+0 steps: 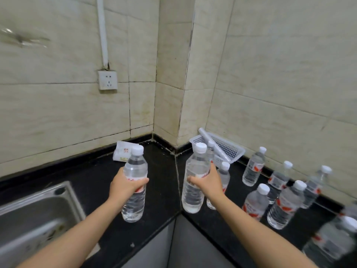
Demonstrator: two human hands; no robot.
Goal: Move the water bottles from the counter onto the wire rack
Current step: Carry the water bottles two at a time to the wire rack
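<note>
While both arms reach over the black counter (92, 171), my left hand (123, 187) is wrapped tight around one bottle (134, 182) and my right hand (205, 180) around another (195, 180), both upright above the corner. More bottles (253, 169) stand along the right wall beside a white basket (228, 147); the sink (34, 215) sits left.

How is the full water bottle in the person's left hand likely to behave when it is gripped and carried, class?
The bottle looks filled nearly to the neck, so it is probably heavy for its size. Its thin, ribbed clear wall may flex slightly under the left hand. Being tall and narrow, it could tip if set down carelessly.
</note>
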